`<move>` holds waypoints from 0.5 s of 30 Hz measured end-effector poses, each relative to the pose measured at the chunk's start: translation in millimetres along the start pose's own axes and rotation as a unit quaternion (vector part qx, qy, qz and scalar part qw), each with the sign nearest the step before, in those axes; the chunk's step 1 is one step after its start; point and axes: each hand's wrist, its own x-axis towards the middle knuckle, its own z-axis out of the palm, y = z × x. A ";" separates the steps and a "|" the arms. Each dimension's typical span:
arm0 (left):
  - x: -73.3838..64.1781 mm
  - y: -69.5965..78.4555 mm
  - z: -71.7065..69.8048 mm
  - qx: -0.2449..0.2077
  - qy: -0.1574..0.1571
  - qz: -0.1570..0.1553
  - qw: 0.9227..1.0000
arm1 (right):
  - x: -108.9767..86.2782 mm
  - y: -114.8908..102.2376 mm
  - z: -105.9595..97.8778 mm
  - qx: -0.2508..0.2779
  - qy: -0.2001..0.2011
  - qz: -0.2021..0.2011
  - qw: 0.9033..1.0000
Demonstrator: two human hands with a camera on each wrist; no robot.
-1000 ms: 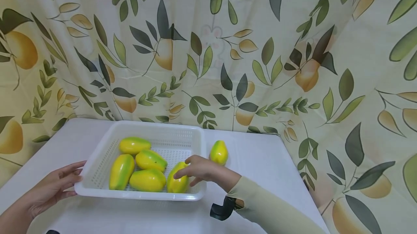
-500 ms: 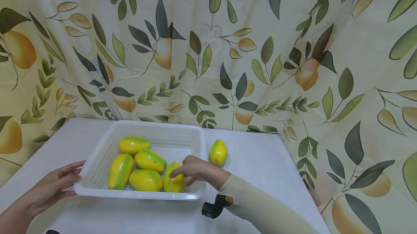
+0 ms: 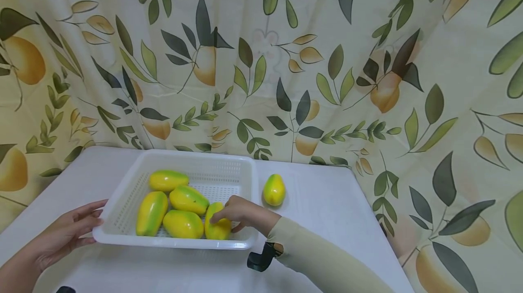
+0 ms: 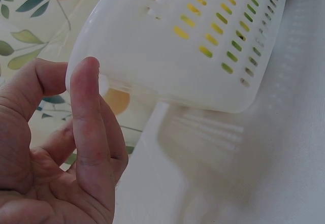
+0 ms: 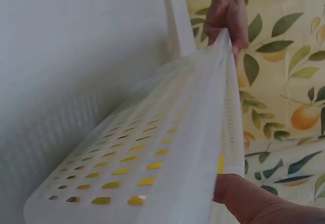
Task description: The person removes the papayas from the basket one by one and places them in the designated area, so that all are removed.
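A white plastic basket [image 3: 122, 239] holds several yellow-green mangoes [image 3: 183, 224]. At the basket's left front corner, my left hand [image 3: 67, 231] pinches the rim; the left wrist view shows its fingers [image 4: 91, 112] on both sides of the edge. My right hand [image 3: 241, 211] reaches over the right side and grips the rightmost mango [image 3: 218, 229], which stays inside the basket beside its neighbours. The right wrist view shows only part of that hand [image 5: 254, 198] behind the basket wall [image 5: 193, 148], so its fingertips are hidden there.
One more mango [image 3: 274, 190] lies on the white table [image 3: 318, 220], just right of the basket. Behind the table hangs a curtain [image 3: 261, 80] printed with fruit and leaves. A black strap mount [image 3: 261, 256] sits at the right wrist.
My right hand has moved left and closed round the rightmost mango, which has shifted slightly left toward the others. My left hand stays at the basket's corner.
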 end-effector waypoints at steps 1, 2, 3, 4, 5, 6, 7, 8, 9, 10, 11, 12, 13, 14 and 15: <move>-0.1 0.2 -0.1 -0.002 -0.001 0.001 1.000 | 0.9 -0.1 0.6 -0.001 0.000 0.000 1.000; -0.2 0.4 -0.1 -0.004 -0.002 0.003 1.000 | 1.9 -0.3 1.4 -0.001 0.002 0.001 1.000; -0.2 0.6 -0.1 -0.005 -0.003 0.004 1.000 | 3.3 -0.2 2.3 -0.001 0.004 0.002 1.000; -0.1 0.6 -0.2 -0.007 -0.004 0.006 1.000 | 4.5 0.0 3.2 0.000 0.004 0.002 1.000; 0.0 0.7 -0.1 -0.007 -0.004 0.008 1.000 | 5.6 0.2 4.0 0.002 0.005 0.002 1.000; 0.1 0.7 0.2 -0.007 -0.003 0.008 1.000 | 6.8 0.5 4.9 0.003 0.006 0.002 1.000; 0.3 0.6 0.4 -0.007 -0.001 0.009 1.000 | 7.8 0.9 5.8 0.005 0.007 0.003 1.000; 0.5 0.4 0.5 -0.006 0.000 0.008 1.000 | 8.8 1.3 6.5 0.008 0.007 0.004 1.000; 0.6 0.3 0.7 -0.005 0.001 0.007 1.000 | 9.2 1.7 6.8 0.011 0.006 0.004 1.000; 0.6 0.1 0.8 -0.005 0.003 0.006 1.000 | 9.3 1.9 7.2 0.014 0.005 0.004 1.000; 0.6 -0.1 1.0 -0.004 0.005 0.003 1.000 | 9.2 2.0 7.5 0.017 0.005 0.005 1.000; 0.4 -0.2 1.0 -0.005 0.005 0.001 1.000 | 9.5 2.1 7.9 0.018 0.005 0.006 1.000; 0.2 -0.3 1.0 -0.005 0.004 0.001 1.000 | 9.8 2.4 8.3 0.020 0.005 0.006 1.000; -0.1 -0.5 0.9 -0.006 0.004 -0.001 1.000 | 9.8 2.5 8.7 0.019 0.005 0.006 1.000; -0.5 -0.7 0.9 -0.006 0.005 -0.002 1.000 | 10.0 2.7 8.9 0.019 0.004 0.007 1.000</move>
